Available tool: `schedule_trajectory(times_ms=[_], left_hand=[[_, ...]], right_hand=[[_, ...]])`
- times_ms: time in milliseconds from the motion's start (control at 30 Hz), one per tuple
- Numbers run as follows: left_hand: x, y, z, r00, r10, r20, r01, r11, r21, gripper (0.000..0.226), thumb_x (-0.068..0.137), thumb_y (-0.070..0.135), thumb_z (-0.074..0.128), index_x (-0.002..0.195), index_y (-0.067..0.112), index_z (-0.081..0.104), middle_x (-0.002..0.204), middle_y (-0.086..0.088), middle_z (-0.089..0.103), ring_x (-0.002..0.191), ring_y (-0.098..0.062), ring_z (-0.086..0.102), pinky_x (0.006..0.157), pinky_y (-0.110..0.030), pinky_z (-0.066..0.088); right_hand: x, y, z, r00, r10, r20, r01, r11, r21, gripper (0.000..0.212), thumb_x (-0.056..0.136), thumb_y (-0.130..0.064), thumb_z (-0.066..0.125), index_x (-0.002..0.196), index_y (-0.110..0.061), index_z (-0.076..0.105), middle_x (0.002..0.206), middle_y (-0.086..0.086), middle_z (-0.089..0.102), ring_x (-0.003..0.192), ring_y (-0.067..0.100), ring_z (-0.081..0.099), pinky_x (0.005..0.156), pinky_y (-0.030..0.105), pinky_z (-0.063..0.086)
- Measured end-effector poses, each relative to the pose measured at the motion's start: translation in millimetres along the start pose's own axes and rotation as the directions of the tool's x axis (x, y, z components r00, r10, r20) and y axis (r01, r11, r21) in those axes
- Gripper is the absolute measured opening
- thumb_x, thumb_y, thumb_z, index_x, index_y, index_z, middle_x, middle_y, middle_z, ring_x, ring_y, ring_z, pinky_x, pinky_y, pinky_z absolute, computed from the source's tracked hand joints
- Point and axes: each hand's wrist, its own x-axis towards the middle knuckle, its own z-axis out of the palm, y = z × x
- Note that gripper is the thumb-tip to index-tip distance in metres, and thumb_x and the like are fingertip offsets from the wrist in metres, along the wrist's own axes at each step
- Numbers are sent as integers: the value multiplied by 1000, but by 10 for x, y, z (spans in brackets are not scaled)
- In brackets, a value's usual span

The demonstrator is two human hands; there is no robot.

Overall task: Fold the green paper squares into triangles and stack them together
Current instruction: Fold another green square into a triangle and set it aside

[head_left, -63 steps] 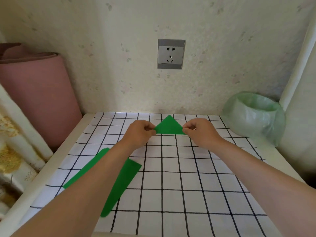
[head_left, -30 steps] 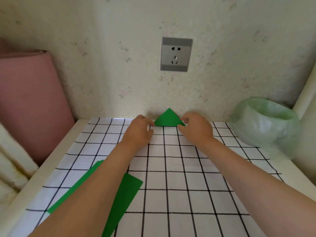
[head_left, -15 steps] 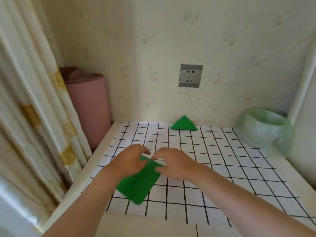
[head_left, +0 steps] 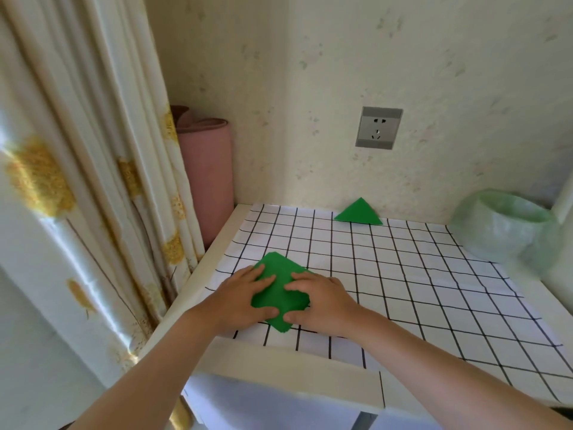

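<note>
One green paper square (head_left: 279, 293) flat on the checked sheet (head_left: 403, 274), near the table's front left corner, turned like a diamond: one corner pointing away toward the wall, the opposite corner toward the front edge, so the long diagonal runs near to far. Two hands on it, one at each side. Left hand (head_left: 245, 297) pressed on the left half, fingers spread over the paper's upper left edge and thumb across its lower part; flat on the paper, nothing clasped. Right hand (head_left: 322, 301) the same on the right half, fingertips and thumb lying on the green, palm down, grasping nothing. Fingertips of the two nearly meeting over the middle. One folded green triangle (head_left: 358, 212) well apart, at the far edge of the sheet against the wall, peak pointing away toward the wall, long edge running left to right. Above it, one grey wall socket (head_left: 379, 128). At the far right, one pale green bin-like tub (head_left: 508, 228) lined with a bag. Left of the table (head_left: 279, 361), one pink roll (head_left: 206, 181) upright in the corner, and beside it a cream curtain (head_left: 77, 181) with yellow flowers.
</note>
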Motion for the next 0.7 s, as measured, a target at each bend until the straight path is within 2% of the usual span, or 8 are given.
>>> schedule_trajectory(times_ms=[67, 200, 300, 400, 467, 533, 600, 700], left_hand=[[15, -15, 4, 998, -6, -60, 5, 1000, -20, 97, 65, 84, 41, 150, 38, 27, 162, 9, 12, 148, -13, 4, 121, -38, 7], [67, -69, -18, 970, 14, -244, -17, 1000, -11, 62, 83, 61, 62, 139, 38, 49, 150, 14, 39, 139, -11, 29, 117, -35, 18], [107, -92, -40, 943, 66, -327, -59, 998, 31, 47, 86, 56, 61, 129, 35, 59, 134, 14, 56, 129, -11, 44, 111, -31, 23], [109, -64, -69, 931, 6, -366, -42, 995, -89, 36, 87, 49, 64, 121, 34, 64, 121, 13, 64, 117, -10, 51, 106, -29, 33], [91, -20, -91, 941, -28, -338, -36, 983, -182, 39, 87, 45, 66, 124, 33, 62, 121, 14, 61, 115, -9, 51, 102, -28, 39], [59, 26, -124, 953, -5, -302, -61, 977, -207, 54, 83, 44, 71, 134, 34, 54, 124, 17, 54, 118, -7, 45, 105, -28, 36], [23, 75, -159, 956, 85, -281, -135, 977, -164, 71, 78, 34, 75, 141, 38, 42, 126, 20, 47, 120, -5, 38, 108, -27, 28], [39, 147, -161, 924, 201, -325, -232, 971, -58, 77, 77, 8, 65, 143, 37, 39, 133, 14, 53, 123, -10, 40, 106, -25, 23]], right_hand=[[14, -14, 11, 999, 20, -41, -19, 1000, 24, 68, 78, -58, 70, 140, -37, 49, 154, -11, 38, 141, 8, 30, 117, 37, 17], [16, -44, -15, 993, 63, -98, -51, 991, 128, 65, 78, -45, 76, 137, -36, 52, 137, -10, 56, 125, 13, 49, 111, 38, 34], [8, -5, -40, 988, 28, -151, -2, 985, 170, 59, 87, -20, 71, 141, -29, 51, 135, -5, 60, 124, 15, 54, 110, 37, 39], [5, 68, -92, 980, -30, -198, 58, 989, 136, 61, 88, 7, 53, 140, -25, 52, 130, 0, 64, 119, 16, 59, 103, 31, 45], [1, 87, -140, 973, -57, -223, 83, 991, 105, 65, 87, 12, 49, 140, -26, 53, 124, -1, 66, 112, 16, 61, 97, 31, 49], [-10, 115, -183, 971, -52, -233, 85, 987, 135, 63, 87, 12, 49, 138, -25, 54, 116, -6, 65, 106, 11, 59, 95, 27, 48], [-15, 179, -229, 973, -17, -229, 61, 981, 186, 61, 89, 11, 52, 138, -25, 54, 113, -10, 63, 104, 8, 57, 98, 25, 46], [-58, 280, -326, 977, 48, -208, 6, 968, 252, 60, 90, 6, 57, 139, -28, 51, 116, -6, 67, 107, 9, 61, 104, 29, 46]])
